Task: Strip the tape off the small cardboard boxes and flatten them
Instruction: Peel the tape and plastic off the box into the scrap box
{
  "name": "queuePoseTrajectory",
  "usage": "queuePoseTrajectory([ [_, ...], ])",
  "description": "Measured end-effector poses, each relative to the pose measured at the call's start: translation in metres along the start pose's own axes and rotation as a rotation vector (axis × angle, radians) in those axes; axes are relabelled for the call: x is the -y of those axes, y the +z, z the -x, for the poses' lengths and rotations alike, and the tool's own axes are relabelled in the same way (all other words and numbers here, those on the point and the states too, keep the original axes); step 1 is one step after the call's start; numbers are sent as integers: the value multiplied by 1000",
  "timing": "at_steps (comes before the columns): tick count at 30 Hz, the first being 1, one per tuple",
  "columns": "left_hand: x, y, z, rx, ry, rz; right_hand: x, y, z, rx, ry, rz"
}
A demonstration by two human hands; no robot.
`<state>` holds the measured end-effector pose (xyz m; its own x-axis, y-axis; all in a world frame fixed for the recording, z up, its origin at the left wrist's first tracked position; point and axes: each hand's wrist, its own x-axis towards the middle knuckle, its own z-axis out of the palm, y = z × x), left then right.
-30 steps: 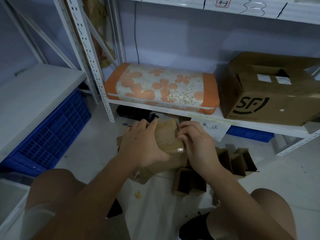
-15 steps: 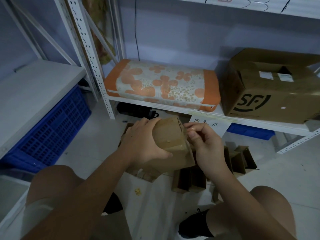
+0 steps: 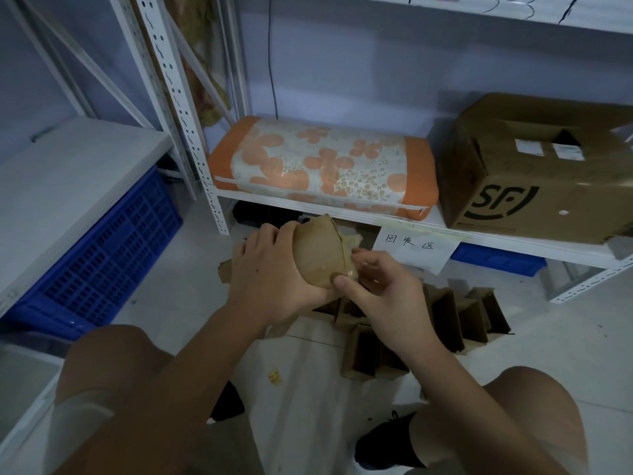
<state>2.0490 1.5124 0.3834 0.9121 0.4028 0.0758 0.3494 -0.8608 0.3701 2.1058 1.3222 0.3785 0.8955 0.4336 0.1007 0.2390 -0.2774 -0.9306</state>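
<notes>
Up front, left hand (image 3: 274,269) grips the small cardboard box (image 3: 320,250) — right hand (image 3: 383,286) fingers pinch its tape (image 3: 347,269).

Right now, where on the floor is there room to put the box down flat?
Bare floor lies between the blue crate and the left hand, and more right of the opened boxes. It is crowded under both hands, where cardboard lies. The right hand picks at the small box.

Dim bluish light, soft focus, wide-angle edge bending.
</notes>
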Motion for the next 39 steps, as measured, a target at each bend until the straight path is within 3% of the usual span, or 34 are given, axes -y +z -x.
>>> queuePoseTrajectory([
  [3, -2, 5, 2, -51, -12, -47, -2, 10, 1, -205, -133, 105],
  [6, -4, 11, 3, -91, -36, -87, 0, 17, 0, -262, -198, 173],
  [11, 9, 14, 1, -5, -21, 8, 2, 18, 0, -233, -88, 197],
  [15, 17, 19, 1, 85, -5, 206, 3, 21, 3, -153, -235, 240],
  [19, 11, 25, 7, 53, 3, 334, 3, 29, 4, -36, -426, 330],
  [24, 22, 28, 12, 77, 43, 412, 2, 19, -4, 124, -507, 344],
  [31, 28, 29, 18, -10, 254, 310, 4, 16, -6, 51, -210, 18],
  [37, 31, 27, 13, -72, 209, 204, 8, 14, -3, 261, -64, -179],
  [39, 28, 27, 14, -93, 195, 173, 7, 11, -3, 262, -45, -187],
])
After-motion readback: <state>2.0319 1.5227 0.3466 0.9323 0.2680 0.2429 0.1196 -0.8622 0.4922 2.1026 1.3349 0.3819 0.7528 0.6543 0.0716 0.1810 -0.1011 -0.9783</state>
